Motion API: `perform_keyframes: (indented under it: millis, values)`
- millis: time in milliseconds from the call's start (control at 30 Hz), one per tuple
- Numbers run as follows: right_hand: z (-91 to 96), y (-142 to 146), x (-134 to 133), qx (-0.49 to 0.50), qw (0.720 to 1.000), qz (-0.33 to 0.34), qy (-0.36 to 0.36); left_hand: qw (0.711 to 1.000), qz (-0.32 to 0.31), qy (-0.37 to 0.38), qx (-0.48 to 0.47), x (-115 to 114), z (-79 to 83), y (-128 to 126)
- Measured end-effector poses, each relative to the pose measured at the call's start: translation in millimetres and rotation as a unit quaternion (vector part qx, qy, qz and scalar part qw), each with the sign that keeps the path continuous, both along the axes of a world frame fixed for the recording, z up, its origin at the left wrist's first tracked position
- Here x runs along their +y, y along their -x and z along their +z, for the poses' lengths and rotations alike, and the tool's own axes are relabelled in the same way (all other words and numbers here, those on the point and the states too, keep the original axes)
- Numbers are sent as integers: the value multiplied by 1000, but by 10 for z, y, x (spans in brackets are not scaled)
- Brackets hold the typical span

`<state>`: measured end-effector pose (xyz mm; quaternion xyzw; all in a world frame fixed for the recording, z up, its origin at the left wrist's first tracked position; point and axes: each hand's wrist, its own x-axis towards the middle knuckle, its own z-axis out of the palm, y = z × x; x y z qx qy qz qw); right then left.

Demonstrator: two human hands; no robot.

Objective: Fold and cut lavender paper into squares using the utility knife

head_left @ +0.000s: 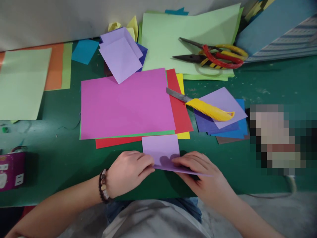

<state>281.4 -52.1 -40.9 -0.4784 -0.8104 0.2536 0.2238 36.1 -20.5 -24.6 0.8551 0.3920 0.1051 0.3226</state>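
Observation:
A small sheet of lilac paper is between my hands near the table's front edge, bent along its near side. My left hand, with a beaded bracelet at the wrist, pinches the near left part of the sheet. My right hand grips its right part, thumb below and fingers on top. The sheet's far end lies close to a stack of coloured sheets topped by a magenta sheet. A yellow utility knife rests with its blade out across the stack's right edge.
Red-and-yellow-handled scissors lie on pale green sheets at the back. Lilac squares sit behind the stack, others at right. More sheets are at left, beside a purple box. A pixelated object stands right.

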Motion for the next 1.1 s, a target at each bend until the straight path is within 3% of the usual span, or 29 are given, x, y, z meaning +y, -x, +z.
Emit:
perform_keyframes:
  millis: [267, 433, 567, 767, 1100]
  values:
    - [54, 95, -2, -71, 987, -139, 31, 1000, -3, -6, -19, 6, -23, -6]
    - [53, 142, 28, -86, 988, -129, 19, 998, 7, -26, -60, 52, -42, 10]
    - [42, 142, 40, -96, 988, -121, 11, 988, 22, -90, -125, 152, -26, 48]
    - [16, 139, 52, -107, 988, -112, 0, 984, -109, -115, -87, 234, -53, 59]
    - [11, 137, 51, -108, 988, -114, -8, 979, -130, -142, -64, 238, -150, 57]
